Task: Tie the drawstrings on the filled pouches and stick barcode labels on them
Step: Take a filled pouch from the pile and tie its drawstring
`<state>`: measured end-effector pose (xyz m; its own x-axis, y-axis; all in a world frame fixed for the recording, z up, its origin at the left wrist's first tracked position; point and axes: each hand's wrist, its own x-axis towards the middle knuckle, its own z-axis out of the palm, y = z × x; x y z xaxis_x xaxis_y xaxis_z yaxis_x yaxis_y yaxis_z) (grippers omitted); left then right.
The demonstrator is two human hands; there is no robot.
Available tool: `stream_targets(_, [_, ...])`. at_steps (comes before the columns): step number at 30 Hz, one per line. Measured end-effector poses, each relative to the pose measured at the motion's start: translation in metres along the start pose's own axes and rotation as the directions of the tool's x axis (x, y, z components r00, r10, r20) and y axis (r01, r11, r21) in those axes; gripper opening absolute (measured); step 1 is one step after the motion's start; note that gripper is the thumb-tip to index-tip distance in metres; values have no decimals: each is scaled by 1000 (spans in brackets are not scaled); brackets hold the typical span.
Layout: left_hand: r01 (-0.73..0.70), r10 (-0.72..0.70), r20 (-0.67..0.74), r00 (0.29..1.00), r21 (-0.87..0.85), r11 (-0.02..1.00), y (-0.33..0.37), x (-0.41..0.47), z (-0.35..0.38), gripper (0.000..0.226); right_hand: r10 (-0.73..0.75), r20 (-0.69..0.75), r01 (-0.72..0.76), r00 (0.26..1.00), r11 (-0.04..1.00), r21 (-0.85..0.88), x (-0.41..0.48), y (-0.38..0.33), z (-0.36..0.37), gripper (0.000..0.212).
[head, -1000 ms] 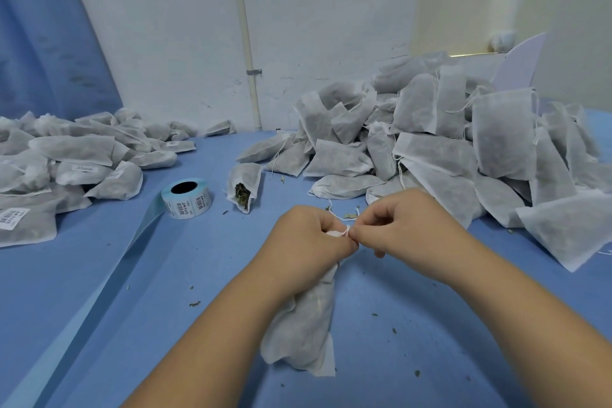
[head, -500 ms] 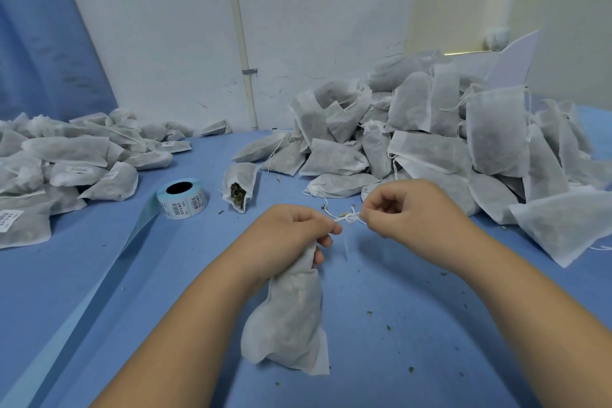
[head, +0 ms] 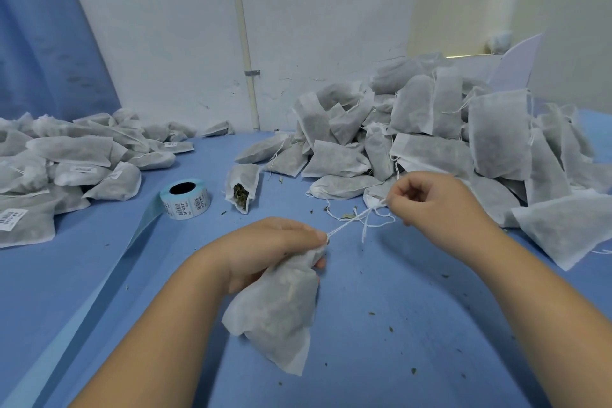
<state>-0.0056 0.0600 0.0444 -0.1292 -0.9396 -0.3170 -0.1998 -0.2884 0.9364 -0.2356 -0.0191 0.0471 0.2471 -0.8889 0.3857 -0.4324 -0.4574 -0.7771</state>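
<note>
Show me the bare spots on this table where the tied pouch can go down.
Bare blue table lies in front of the left pile, left of the label roll's trailing strip. More lies between the forearms, right of the held pouch. Crowded: the right pile behind the right hand, and the gap between roll and open pouch.

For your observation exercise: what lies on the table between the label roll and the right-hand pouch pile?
One open pouch, herbs showing at its mouth; head view.

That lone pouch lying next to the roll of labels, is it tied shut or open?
Open: the lone pouch gapes at its mouth, with green dried leaves showing inside, beside the label roll.
</note>
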Motion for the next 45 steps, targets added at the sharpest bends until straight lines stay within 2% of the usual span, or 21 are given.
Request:
stream_targets(5, [1, -11, 179, 984, 56, 998, 1, -5, -8, 22, 14, -66, -14, 998, 1000, 14, 0, -2, -2, 14])
stream_targets(8, [-5, -22, 199, 980, 134, 991, 1, -5, -8, 17, 2, -106, 2, 994, 999, 34, 1, -3, -3, 11])
stream_targets(13, [34, -41, 24, 999, 229, 973, 2, -3, -10, 38, -14, -148, 20, 989, 999, 40, 0, -4, -2, 13])
stream_targets(16, [45, -19, -105, 994, 248, 968, 3, -4, -7, 20, -38, -163, 47, 986, 998, 48, -1, -6, 0, 16])
stream_targets(20, [-99, 138, -396, 908, 118, 988, 2, 9, 7, 28, -153, -164, 167, 975, 983, 76, -9, -20, 7, 19])
stream_targets(25, [-217, 209, -503, 839, 43, 975, 2, 16, 20, 27, -427, -19, 423, 904, 900, -107, -25, -38, 25, 9])
stream_targets(28, [-272, 252, -548, 797, 47, 961, 1, 19, 25, 29, -486, 116, 499, 866, 854, -150, -30, -38, 33, 9])
stream_targets(31, [-293, 255, -577, 776, 29, 956, 2, 20, 28, 24, -470, 208, 507, 858, 841, -189, -32, -35, 38, 7])
stream_targets(36, [-268, 155, -567, 809, -122, 956, 2, 17, 31, 34, -453, 245, 502, 857, 840, -206, -32, -34, 40, 5])
stream_targets(39, [-304, 135, -545, 828, -233, 924, 2, 18, 32, 28, -404, 288, 470, 868, 856, -215, -32, -31, 42, 5])
stream_targets(41, [-313, 124, -457, 881, -366, 876, 4, 18, 32, 24, -380, 299, 452, 875, 864, -223, -32, -29, 42, 7])
stream_targets(43, [-269, 125, -303, 945, -500, 823, 8, 12, 31, 34, -360, 287, 429, 888, 874, -230, -30, -27, 41, 9])
stream_targets(45, [-264, 183, -202, 962, -529, 806, 9, 9, 29, 38, -350, 257, 405, 901, 890, -210, -28, -25, 39, 16])
